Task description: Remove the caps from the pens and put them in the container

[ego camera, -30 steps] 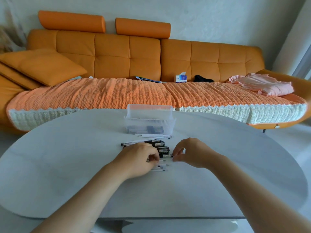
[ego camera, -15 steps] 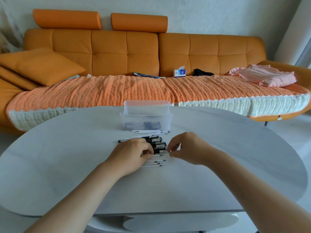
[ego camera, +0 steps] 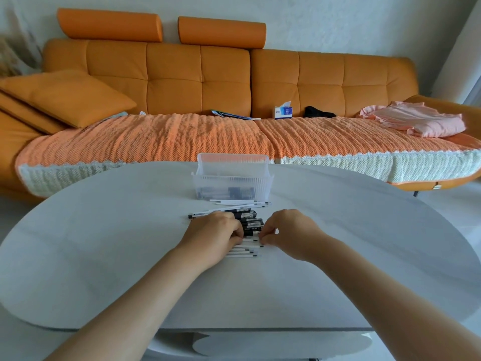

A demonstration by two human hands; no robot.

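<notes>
A single head-worn wide-angle camera looks forward and down, close over the table (ego camera: pixel 104 256), toward the sofa (ego camera: pixel 197 87) beyond.

Print on the blue-and-white box (ego camera: pixel 283 112) and on the pens (ego camera: pixel 249 225) is too small to read.

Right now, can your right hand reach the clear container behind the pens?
Probably yes. The container stands just beyond the right hand, open-topped, with only flat-lying pens between. That hand seems to pinch the end of a pen, though, so it is not free.
</notes>
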